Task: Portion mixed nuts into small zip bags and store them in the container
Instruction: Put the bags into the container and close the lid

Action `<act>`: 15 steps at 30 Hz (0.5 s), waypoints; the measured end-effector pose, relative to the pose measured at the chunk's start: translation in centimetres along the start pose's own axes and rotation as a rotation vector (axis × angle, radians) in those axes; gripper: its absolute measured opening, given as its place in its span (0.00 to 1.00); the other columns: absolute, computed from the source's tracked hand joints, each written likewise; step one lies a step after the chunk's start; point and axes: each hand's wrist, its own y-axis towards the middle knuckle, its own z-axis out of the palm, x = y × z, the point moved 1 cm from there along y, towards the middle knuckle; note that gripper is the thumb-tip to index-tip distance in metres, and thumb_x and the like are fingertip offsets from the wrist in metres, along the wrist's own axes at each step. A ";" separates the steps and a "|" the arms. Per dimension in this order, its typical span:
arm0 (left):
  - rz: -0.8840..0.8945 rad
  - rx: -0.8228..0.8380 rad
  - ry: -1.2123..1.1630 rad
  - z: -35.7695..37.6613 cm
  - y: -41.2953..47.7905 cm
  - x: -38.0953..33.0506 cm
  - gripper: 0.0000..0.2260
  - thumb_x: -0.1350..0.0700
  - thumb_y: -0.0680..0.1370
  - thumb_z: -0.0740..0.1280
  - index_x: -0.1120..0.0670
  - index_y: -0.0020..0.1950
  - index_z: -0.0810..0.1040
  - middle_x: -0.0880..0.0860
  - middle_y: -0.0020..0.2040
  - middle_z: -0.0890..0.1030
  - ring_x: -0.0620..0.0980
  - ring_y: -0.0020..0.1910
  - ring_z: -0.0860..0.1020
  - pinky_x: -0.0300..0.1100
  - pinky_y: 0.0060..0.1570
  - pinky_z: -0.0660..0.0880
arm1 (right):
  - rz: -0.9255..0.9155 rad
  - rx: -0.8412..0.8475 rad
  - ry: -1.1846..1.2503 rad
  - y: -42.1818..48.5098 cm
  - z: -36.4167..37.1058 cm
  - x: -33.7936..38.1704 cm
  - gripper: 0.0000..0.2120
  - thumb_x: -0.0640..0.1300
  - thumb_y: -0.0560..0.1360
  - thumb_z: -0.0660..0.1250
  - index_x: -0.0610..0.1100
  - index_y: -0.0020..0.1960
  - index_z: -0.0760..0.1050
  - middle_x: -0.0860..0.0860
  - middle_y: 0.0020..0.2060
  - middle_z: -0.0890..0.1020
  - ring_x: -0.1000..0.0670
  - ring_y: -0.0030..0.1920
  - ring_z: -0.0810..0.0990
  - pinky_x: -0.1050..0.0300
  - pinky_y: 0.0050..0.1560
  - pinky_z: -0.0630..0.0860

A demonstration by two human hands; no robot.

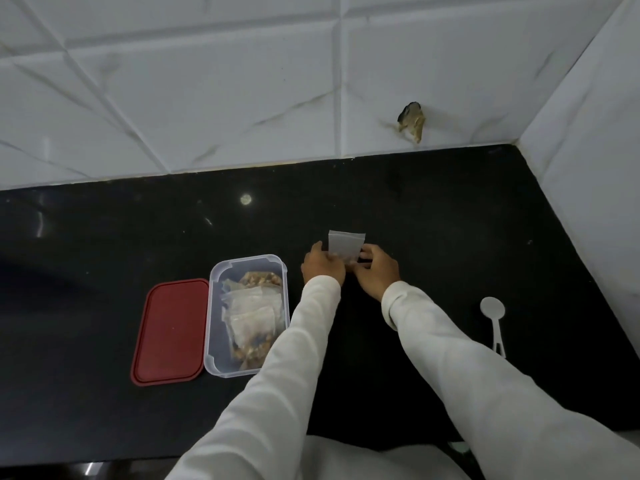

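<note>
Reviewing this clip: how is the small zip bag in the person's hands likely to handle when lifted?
Probably floppy: the small zip bag is thin clear film, and the left hand and right hand both hold it. Likely light but bottom-heavy: the few nuts seem to sit low, by the fingers. The smooth film may be slippery.

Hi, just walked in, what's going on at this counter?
A person is holding a small zip bag upright over the black counter, left hand and right hand both gripping its lower part. To their left, a clear container sits open with several filled bags inside, its red lid lying beside it. A white scoop rests on the right.
</note>
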 end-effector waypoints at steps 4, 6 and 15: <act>-0.077 0.028 -0.147 -0.3 0.0 0.0 0.20 0.62 0.80 0.61 0.55 0.73 0.69 0.56 0.66 0.77 0.56 0.65 0.75 0.45 0.63 0.71 | 0.052 -0.027 0.137 -0.2 0.0 0.2 0.24 0.42 0.76 0.68 0.46 0.70 0.68 0.49 0.62 0.78 0.50 0.61 0.78 0.60 0.56 0.71; -0.083 0.052 -0.156 -0.4 0.1 0.2 0.18 0.59 0.80 0.63 0.54 0.71 0.71 0.54 0.63 0.79 0.54 0.62 0.77 0.42 0.55 0.71 | 0.056 -0.057 0.181 -0.4 -0.1 0.0 0.24 0.43 0.76 0.69 0.46 0.71 0.68 0.50 0.61 0.79 0.50 0.60 0.78 0.59 0.58 0.72; -0.031 0.154 -0.172 -0.8 -0.6 1.7 0.06 0.57 0.79 0.67 0.51 0.54 0.82 0.51 0.50 0.84 0.52 0.52 0.82 0.51 0.60 0.77 | -0.006 -0.108 0.228 -2.0 0.0 -1.6 0.10 0.48 0.75 0.70 0.50 0.55 0.80 0.54 0.49 0.83 0.53 0.50 0.82 0.50 0.58 0.79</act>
